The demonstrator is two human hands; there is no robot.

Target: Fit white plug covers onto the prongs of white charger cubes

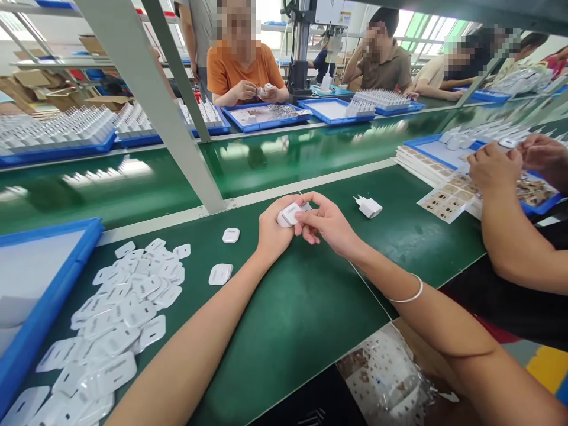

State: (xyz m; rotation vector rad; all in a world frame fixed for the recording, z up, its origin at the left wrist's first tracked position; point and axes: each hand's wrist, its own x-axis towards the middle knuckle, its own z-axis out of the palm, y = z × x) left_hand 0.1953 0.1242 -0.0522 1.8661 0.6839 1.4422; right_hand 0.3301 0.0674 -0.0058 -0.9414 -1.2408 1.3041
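White piece (287, 215) in left grip (272, 228)

Right forearm (444, 319), bare, bearing a slim, pale, rounded bangle (420, 289); lower left of the bangle, black cloth garment (328, 393) with white line markings (313, 418).

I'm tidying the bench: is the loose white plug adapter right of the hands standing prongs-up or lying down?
Lying down: the white plug adapter rests on the green bench, its prongs pointing sideways toward the left.
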